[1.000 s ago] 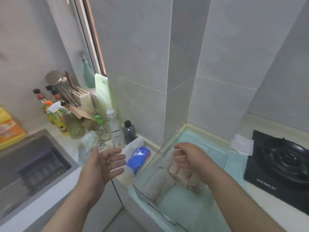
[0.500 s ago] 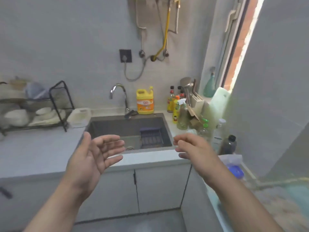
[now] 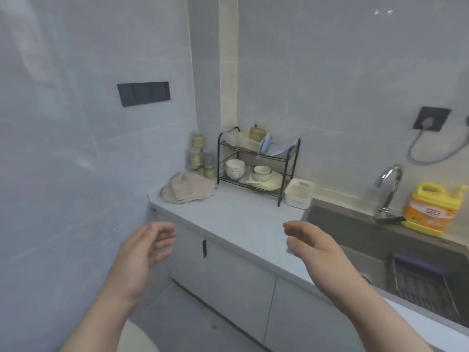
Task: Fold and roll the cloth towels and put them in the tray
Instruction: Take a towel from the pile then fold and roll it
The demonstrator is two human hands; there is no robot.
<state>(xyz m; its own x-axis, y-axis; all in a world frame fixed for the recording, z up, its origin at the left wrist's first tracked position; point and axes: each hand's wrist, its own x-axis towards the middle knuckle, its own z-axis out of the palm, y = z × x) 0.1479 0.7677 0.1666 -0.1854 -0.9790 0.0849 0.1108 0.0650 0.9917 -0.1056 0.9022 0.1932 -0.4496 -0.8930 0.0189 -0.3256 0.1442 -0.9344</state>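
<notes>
- Left hand [image 3: 144, 252] and right hand [image 3: 312, 245]: each grip wide, empty.
- Cloth towels [image 3: 189, 190] heaped at the table's [image 3: 241, 224] far corner, beside the dish rack [image 3: 248, 185].
- I'd pinch just the top one.

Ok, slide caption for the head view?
Empty left hand and right hand hover before towels heaped beside the dish rack.

The cloth towels [image 3: 189, 186] lay in a loose, rumpled heap at the far left corner of the surface [image 3: 243, 224], close against the wall [image 3: 76, 148]. They were pale beige and faintly textured, the top one draped flattish over the others, just beside the dish rack [image 3: 256, 166].
</notes>
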